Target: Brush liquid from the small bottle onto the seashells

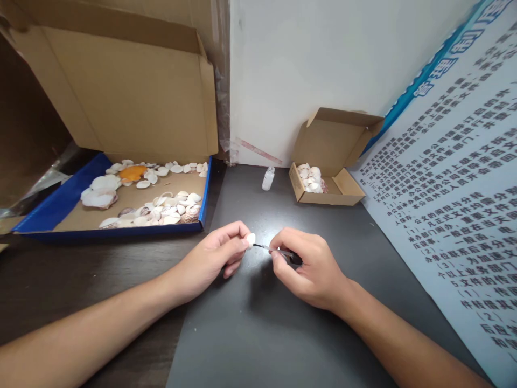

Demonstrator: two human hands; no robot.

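My left hand point(226, 249) pinches a small white seashell point(251, 239) between thumb and fingertips. A thin brush point(262, 247) with a dark tip and dark handle is gripped in my right hand point(307, 264); its tip is at the shell's edge, and whether it touches cannot be told. Part of the handle is hidden by my fingers. Beyond my hands stands a small clear bottle point(268, 179), upright and without a cap, with whitish contents.
At the left, an open blue cardboard box point(56, 225) holds many shells and an orange one point(132, 173). A smaller open brown box point(329, 198) with white shells stands at the back right. A printed poster point(456, 178) leans along the right side; a white wall point(323, 59) is behind.
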